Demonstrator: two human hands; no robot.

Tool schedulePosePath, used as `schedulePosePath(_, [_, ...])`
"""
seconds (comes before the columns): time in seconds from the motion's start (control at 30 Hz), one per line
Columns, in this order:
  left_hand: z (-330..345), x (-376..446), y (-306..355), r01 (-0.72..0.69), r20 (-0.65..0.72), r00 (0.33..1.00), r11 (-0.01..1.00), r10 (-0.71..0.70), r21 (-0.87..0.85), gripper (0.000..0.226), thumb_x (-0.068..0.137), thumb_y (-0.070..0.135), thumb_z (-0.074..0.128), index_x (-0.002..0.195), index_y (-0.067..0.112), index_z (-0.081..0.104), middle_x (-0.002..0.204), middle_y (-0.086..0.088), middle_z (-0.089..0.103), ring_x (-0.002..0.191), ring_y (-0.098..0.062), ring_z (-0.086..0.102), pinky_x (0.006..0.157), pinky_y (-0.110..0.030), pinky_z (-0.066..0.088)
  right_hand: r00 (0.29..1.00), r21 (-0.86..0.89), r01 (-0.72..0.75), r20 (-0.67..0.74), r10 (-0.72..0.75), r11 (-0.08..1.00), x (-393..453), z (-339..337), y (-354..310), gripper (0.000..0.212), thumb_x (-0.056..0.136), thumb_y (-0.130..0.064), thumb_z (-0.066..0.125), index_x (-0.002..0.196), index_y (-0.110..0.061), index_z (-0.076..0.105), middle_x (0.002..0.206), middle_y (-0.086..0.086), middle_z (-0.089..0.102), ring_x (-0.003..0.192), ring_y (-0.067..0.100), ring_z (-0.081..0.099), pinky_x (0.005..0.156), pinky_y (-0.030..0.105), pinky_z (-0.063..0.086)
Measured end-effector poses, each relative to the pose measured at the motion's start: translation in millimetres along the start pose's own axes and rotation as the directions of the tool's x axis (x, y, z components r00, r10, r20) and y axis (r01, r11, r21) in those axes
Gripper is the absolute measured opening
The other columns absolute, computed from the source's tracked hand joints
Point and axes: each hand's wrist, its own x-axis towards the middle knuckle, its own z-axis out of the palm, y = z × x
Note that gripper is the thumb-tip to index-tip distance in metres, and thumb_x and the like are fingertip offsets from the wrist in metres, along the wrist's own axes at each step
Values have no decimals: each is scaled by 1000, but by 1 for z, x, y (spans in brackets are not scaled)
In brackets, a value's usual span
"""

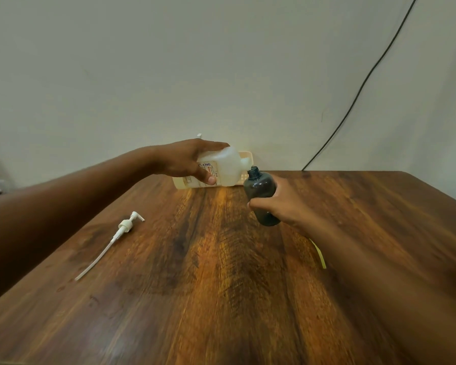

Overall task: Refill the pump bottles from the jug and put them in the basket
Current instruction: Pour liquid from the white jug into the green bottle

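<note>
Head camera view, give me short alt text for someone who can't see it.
The left hand tips a white jug so its spout meets the open neck of a dark bottle held by the right hand above a wooden table. A white pump head lies on the table at left; a cream basket sits behind the jug.

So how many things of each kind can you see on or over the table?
White plastic jug: 1
Dark plastic bottle, open top: 1
White pump heads: 2
Cream plastic basket: 1
Yellow strip: 1
Total: 6
</note>
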Motion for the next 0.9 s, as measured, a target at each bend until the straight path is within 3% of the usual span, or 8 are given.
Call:
schedulePosePath(0.07, [-2, 1, 1, 1, 11, 1000, 1000, -1, 16, 87, 88, 28, 78, 161, 27, 30, 134, 1, 61, 113, -17, 64, 85, -24, 52, 1000, -2, 6, 11, -6, 1000, 0, 1, 0, 40, 68, -29, 86, 98, -42, 63, 89, -29, 68, 90, -8, 63, 69, 20, 46])
schedulePosePath(0.23, [-6, 1, 3, 9, 21, 1000, 999, -10, 40, 88, 88, 28, 78, 161, 26, 29, 138, 0, 59, 118, -20, 61, 96, -34, 54, 1000, 11, 5, 3, -5, 1000, 1, 2, 2, 40, 68, -26, 87, 99, -39, 65, 98, -17, 69, 91, 8, 64, 72, 25, 47])
schedulePosePath(0.53, [-12, 2, 7, -2, 58, 998, 998, -2, 56, 86, 88, 25, 79, 160, 27, 32, 130, 4, 61, 112, -13, 63, 91, -30, 54, 1000, 16, -5, 14, 4, 1000, 0, 3, 2, 40, 70, -22, 87, 100, -36, 65, 101, -13, 69, 93, 10, 63, 72, 25, 46])
schedulePosePath(0.7, [-15, 4, 7, 9, 63, 998, 998, -13, 66, 88, 87, 26, 80, 160, 28, 31, 129, 7, 59, 108, -7, 62, 84, -21, 52, 1000, 10, -2, 10, 2, 1000, 0, 2, 2, 42, 69, -23, 88, 99, -39, 64, 101, -14, 68, 93, 10, 63, 72, 25, 47])
schedulePosePath(0.9, [-16, 5, 8, 8, 71, 997, 995, -15, 102, 89, 86, 28, 81, 160, 30, 31, 132, 6, 59, 112, -12, 62, 91, -28, 53, 1000, 2, -9, 15, 9, 1000, 0, 3, 3, 43, 69, -24, 88, 101, -39, 64, 102, -13, 69, 95, 9, 63, 74, 26, 46])
